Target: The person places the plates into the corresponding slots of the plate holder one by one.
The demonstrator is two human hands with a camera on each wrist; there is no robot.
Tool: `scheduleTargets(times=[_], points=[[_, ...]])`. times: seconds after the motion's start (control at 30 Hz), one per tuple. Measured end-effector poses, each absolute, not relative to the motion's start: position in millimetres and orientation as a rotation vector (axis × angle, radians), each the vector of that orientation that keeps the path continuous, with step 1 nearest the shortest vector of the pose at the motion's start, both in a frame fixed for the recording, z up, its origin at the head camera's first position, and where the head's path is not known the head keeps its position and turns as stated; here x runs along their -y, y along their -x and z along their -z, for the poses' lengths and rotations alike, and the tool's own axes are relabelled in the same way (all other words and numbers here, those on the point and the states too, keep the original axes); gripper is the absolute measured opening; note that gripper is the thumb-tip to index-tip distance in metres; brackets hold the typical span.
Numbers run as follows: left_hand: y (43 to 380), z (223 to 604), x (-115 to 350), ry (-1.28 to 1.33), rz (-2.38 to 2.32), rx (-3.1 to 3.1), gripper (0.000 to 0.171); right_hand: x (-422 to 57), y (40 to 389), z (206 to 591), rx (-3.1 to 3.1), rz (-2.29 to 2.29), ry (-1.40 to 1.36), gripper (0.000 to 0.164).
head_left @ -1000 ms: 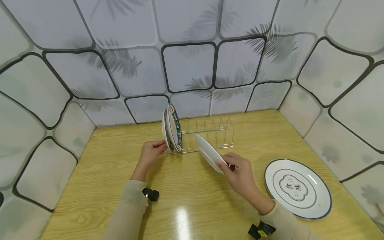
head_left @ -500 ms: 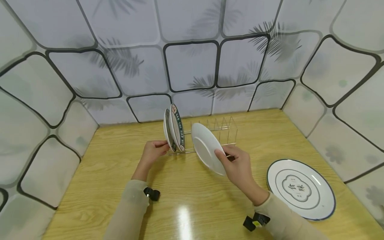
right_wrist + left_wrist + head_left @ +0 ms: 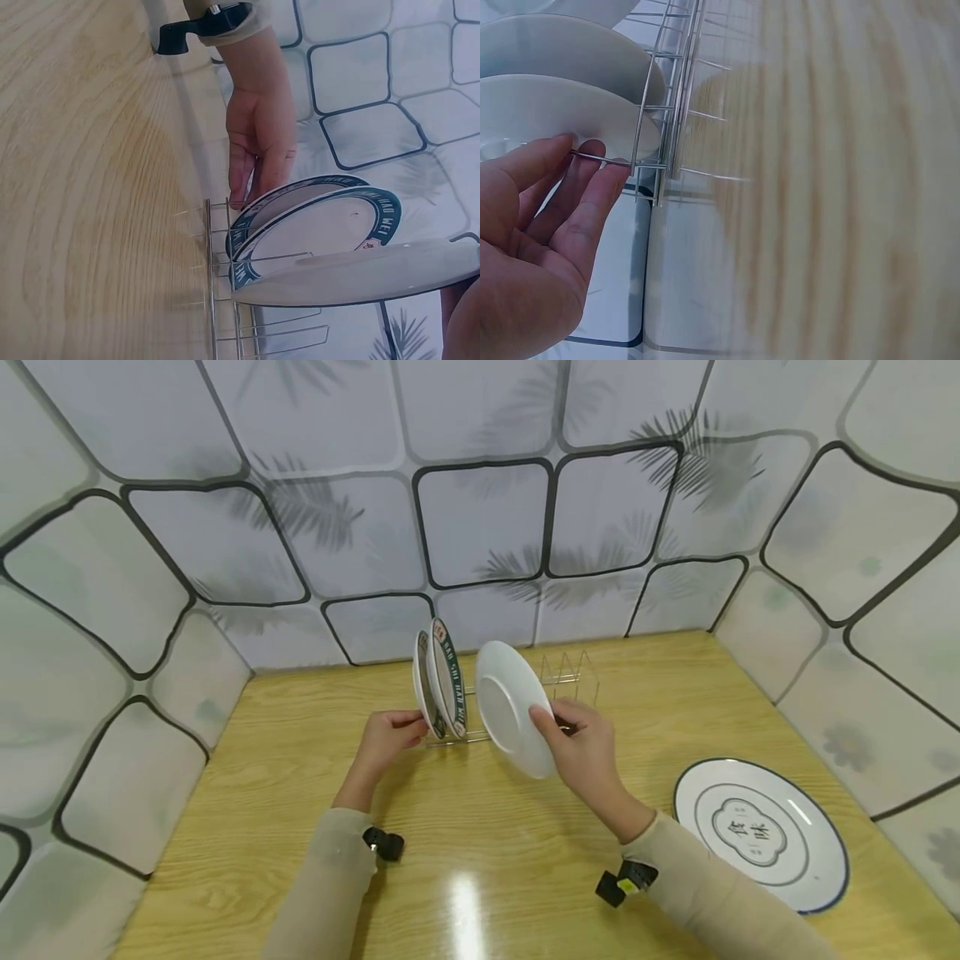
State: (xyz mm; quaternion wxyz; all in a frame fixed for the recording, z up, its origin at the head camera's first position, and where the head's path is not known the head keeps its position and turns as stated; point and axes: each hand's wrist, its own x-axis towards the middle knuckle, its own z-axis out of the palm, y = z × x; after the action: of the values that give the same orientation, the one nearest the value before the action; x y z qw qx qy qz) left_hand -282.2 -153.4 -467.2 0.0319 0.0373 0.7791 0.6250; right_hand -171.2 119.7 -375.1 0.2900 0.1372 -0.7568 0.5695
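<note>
a booth-like nook, patterned walls behind a wood-grain table

The head camera looks forward and down from above, far enough back to fit the left hand, the right hand and much of the wooden table. The left wrist camera sits very close to its hand, tipped sideways, so the table fills its right side. I see the right wrist camera facing across, tipped too, with the table on its left. All three share the left hand and the wire plate rack
</note>
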Motion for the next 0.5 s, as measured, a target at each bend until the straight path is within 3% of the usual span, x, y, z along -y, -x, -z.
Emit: scheduleTargets(times=[0.5], points=[[282.4, 468.8, 152.8, -0.096, -1.980, -2.363, 0.027, -100.7, 194.5, 360.2, 1.912, -1.600, -0.323, 0.013]])
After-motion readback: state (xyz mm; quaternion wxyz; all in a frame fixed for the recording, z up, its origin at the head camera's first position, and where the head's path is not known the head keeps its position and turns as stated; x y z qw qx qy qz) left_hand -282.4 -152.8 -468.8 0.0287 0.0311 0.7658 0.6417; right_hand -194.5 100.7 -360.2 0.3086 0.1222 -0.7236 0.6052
